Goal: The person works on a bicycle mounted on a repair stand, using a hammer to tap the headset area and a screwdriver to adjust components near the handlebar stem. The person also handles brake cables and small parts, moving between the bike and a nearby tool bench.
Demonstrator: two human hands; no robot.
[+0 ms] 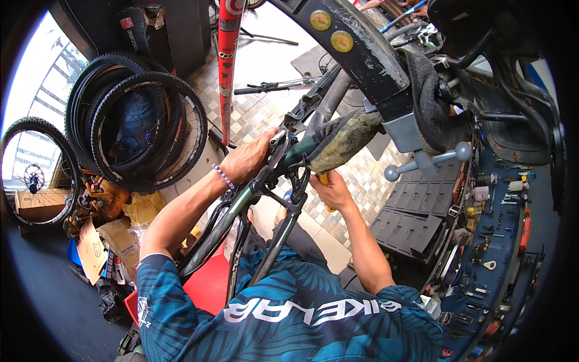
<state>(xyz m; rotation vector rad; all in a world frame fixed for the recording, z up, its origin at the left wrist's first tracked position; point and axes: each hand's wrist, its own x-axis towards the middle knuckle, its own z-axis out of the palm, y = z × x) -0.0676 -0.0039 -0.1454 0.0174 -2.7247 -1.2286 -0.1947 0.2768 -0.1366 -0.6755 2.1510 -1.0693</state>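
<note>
Found between and below both sets of fingers: a dark green bicycle frame [238, 204], slanting down from the left hand [250, 158] toward the wearer's lap. At left, fingers bent over the upper joint, close against a small silver part [277, 137]; whether pinching it or merely lying beside it, impossible to tell from this angle. At right, fingers of the right hand [335, 192] curled tight round a yellow handle [324, 179], just below a stained cloth [347, 143]; working end not visible. Up and right of the right-hand fingers: a grey clamp lever [427, 161]. Above the left-hand fingers: a red pole [226, 78]; well out to their left, a knobbly tyre [202, 136].

Judged stiff, light for its bulk, and awkward through length; smooth in finish, so probably slippery under greasy fingers and easily scratched. Best held by the thick green tube below the left-hand fingers, well clear of pinch points at the joints.
</note>
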